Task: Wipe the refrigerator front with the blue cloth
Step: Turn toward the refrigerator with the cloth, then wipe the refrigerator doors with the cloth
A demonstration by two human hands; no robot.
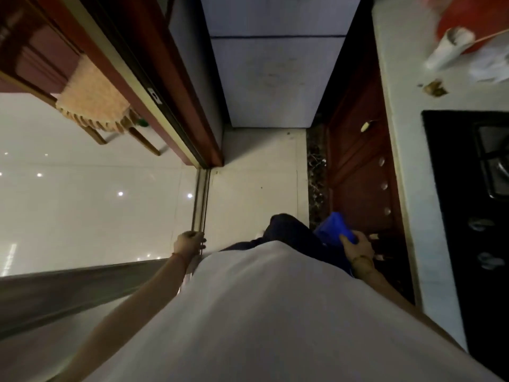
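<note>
- The pale tiled floor (256, 188) fills the middle of the view, running forward from between the two hands to the foot of the refrigerator front (272, 78), a grey panelled face with a dark seam across it, well ahead of both hands.
- Out beyond the left hand lies a wide glossy floor (82, 202) with small light spots mirrored in it, seen past a sliding door frame (201, 199) whose metal edge runs down to that hand.
- On the right hand's side stands a reddish-brown cabinet front (358, 172) with small knobs, topped by a light counter (407, 133) that carries a black stove (473, 188).
- A white shirt (261, 312) covers the lower frame and hides the body and most of the legs; only a dark trouser knee (292, 230) shows between the hands.
- At the far end of the counter a red object (468, 15) and a white roll (449, 48) are smeared by blur and cut by the frame edge; I cannot tell what they are.
- The left hand (190, 241) reaches forward, arm nearly straight, fingers closed around the door frame's edge.
- The right hand (358, 245) hangs low beside the cabinet, clamped on the blue cloth (334, 226), which bunches out ahead of the thumb, clear of the refrigerator.
</note>
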